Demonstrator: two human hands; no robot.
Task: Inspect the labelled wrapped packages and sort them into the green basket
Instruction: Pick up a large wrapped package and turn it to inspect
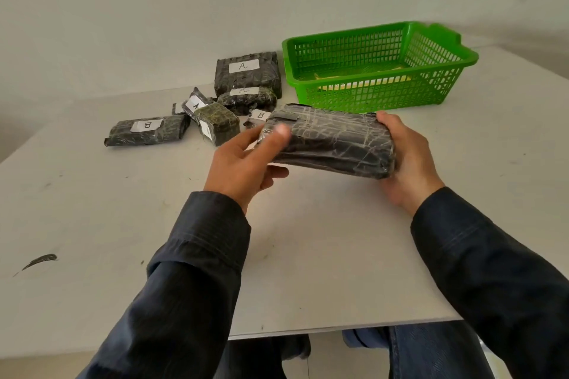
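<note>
Hands [243, 164] [406, 163] gripping wrapped package [331, 144], 1 each end

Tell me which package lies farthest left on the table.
The long one labelled B, left of every other; the other B label peeks from behind the held package.

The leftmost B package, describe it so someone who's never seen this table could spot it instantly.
Start at the green basket, far right on the white table, and follow the cluster of dark wrapped packages leftward. The B package is the last one, lying flat at the left end. Its white label shows whole, while the other B label peeks out behind the held package.
</note>
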